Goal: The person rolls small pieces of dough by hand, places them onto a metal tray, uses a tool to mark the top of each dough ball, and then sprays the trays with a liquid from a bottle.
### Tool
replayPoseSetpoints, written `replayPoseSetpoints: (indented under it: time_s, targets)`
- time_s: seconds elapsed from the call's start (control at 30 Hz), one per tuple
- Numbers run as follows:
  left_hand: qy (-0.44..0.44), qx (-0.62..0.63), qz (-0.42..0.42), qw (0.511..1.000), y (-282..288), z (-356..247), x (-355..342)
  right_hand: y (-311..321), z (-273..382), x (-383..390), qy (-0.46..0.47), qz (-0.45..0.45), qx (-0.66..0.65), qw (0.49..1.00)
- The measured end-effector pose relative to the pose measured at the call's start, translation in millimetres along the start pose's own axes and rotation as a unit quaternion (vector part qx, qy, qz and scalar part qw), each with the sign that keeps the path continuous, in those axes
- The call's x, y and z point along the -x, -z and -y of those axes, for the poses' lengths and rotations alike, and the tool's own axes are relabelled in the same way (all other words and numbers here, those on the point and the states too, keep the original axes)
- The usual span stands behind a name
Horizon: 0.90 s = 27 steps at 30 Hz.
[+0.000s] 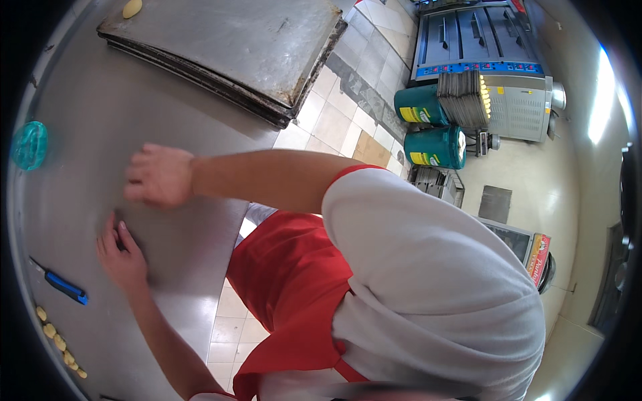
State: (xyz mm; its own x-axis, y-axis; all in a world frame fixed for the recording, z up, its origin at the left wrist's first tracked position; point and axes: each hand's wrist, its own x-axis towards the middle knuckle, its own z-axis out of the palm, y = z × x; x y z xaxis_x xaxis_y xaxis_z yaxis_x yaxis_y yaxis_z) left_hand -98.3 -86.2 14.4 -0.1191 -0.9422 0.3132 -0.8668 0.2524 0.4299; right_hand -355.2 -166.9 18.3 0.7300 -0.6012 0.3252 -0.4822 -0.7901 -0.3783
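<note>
My right hand [160, 176] is over the steel table [180, 267], its fingers curled in, slightly blurred; whatever may be inside them is hidden. Just below it in the view, my left hand [123, 257] rests low on the tabletop, fingers stretched and thumb apart, with nothing visible in it. A blue-and-black handled knife [65, 287] lies to the left of that hand. Several small pale dough pieces [59, 342] form a row by the table's lower left edge. Near the left rim sits a round, see-through turquoise container [29, 146].
Stacked dark-edged baking trays [221, 40] lie at the top, beside one pale dough piece [132, 8]. Across the tiled floor [332, 121] stand a steel oven [473, 37], two teal drums [428, 148] and a stack of trays [461, 100].
</note>
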Motion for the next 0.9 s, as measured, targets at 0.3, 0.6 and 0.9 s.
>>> replayPoseSetpoints:
  time_s: [0.3,0.6,0.9]
  targets:
    - [0.116,0.018,-0.029,0.993,15,-7,67,-5,26,66,-0.082,-0.030,0.013,0.996]
    - [-0.083,0.007,0.017,0.996,0,53,-13,-14,-18,16,-0.011,-0.049,0.009,0.999]
    - [-0.052,0.043,-0.004,0.998,1,-5,-17,-3,53,16,-0.122,-0.036,0.024,0.992]
